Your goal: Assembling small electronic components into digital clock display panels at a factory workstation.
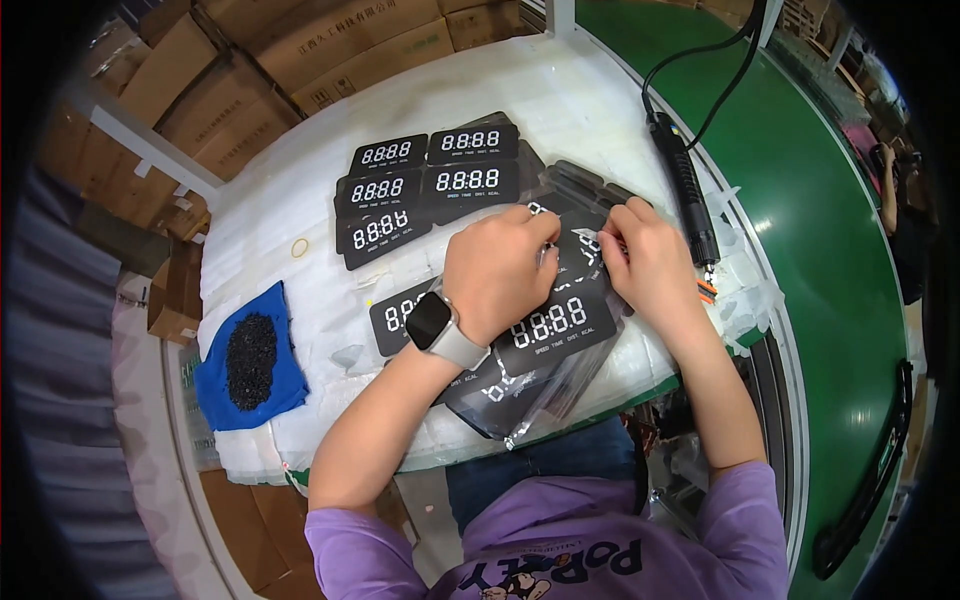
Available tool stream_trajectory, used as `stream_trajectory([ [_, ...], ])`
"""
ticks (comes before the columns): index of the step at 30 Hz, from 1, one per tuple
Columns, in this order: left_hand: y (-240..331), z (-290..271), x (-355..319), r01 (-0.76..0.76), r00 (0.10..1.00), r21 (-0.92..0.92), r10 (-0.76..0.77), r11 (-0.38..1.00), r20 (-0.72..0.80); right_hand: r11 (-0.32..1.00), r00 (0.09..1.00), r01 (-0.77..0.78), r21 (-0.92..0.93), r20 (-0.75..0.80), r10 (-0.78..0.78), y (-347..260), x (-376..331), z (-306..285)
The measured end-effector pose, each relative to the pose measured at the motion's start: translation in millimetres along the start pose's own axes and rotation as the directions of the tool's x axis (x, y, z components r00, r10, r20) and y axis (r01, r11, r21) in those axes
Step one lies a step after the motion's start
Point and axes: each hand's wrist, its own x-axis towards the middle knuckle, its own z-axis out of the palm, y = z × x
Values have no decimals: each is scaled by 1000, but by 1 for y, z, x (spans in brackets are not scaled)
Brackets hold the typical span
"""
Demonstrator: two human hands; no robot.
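Note:
My left hand, with a watch at its wrist, is closed over a spread of black display panels with white digits. Its thumb and forefinger come together, but whatever they hold is too small or hidden to name. Close by on the right, my right hand pinches beside a small pale, pointed bit, perhaps a film corner; I cannot tell. Beneath both hands, a display panel lies among others, with clear plastic film around the nearer ones. Farther off, several more display panels lie in overlapping rows.
A blue cloth bearing a heap of small black screws or similar pieces lies at left. An elastic band rests on the white-covered table. A corded black electric screwdriver is at right. Cardboard boxes stand behind.

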Motion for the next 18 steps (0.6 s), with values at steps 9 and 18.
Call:
stream_trajectory([
  [9, 4, 4, 4, -55, 998, 0, 55, 998, -17, 995, 1000, -3, 104, 27, 0, 2, 3, -4],
  [18, 7, 1, 6, -16, 997, 48, 12, 999, 78, 976, 981, 195, 100, 1, -196, -4, 0, -2],
])
